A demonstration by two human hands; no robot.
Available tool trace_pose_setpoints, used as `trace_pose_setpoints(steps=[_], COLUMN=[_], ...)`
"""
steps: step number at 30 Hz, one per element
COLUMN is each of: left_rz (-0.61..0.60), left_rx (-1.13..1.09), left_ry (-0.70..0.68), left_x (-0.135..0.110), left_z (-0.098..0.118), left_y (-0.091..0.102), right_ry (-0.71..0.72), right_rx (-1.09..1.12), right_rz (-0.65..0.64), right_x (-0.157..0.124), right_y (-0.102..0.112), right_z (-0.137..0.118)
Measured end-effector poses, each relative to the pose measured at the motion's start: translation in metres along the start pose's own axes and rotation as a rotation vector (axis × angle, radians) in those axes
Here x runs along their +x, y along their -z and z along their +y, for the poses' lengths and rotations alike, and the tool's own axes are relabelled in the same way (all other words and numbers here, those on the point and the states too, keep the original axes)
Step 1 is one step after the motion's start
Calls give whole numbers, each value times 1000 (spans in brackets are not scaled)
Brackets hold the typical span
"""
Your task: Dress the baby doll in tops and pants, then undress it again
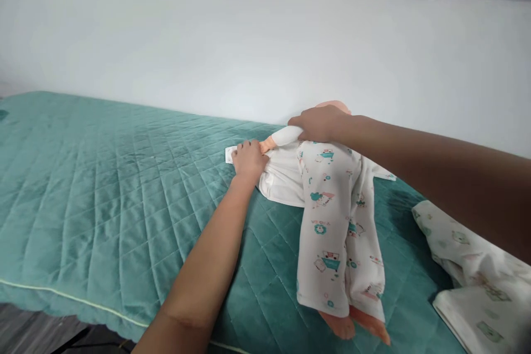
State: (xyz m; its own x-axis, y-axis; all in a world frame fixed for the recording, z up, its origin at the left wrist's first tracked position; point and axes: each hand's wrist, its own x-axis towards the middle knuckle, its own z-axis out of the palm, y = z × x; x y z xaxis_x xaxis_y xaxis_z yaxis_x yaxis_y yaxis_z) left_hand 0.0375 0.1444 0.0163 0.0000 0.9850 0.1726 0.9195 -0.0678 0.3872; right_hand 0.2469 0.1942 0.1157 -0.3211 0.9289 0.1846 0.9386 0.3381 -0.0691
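Observation:
A baby doll [338,325] lies on the bed with its feet toward me, wearing white printed trousers [327,221]. Under and beside its upper body spreads a white shirt [285,180], its printed sleeve end sticking out on the left. My left hand [249,160] is closed on this sleeve, right by the doll's orange-pink forearm [267,145]. Fingers of my right hand [319,123] curl over the doll at the upper arm, where a white sleeve [287,135] covers it. My right hand and forearm hide most of the doll's chest and head.
A green quilted bedspread [124,199] covers the bed, with a pale wall [207,50] along its far side. Folded white printed cloth [477,265] lies at the right. Dark floor [29,332] shows past the near left edge.

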Motion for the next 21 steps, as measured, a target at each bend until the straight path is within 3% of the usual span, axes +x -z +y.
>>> trace_pose_setpoints(steps=[5,12,16,21], left_rz=[52,179,101,42], left_rx=[8,145,154,201], left_ry=[15,-190,-331,-319], left_x=[2,4,5,6], left_z=[-1,5,15,17], left_y=[2,8,4,1], right_ry=[-3,74,98,73], right_rx=[-121,-52,21,274], right_rz=[-278,-320,-306,-260], right_x=[-10,-4,-2,-17], right_y=[15,-1,-12,-4], right_z=[-26,-56,-46,-11])
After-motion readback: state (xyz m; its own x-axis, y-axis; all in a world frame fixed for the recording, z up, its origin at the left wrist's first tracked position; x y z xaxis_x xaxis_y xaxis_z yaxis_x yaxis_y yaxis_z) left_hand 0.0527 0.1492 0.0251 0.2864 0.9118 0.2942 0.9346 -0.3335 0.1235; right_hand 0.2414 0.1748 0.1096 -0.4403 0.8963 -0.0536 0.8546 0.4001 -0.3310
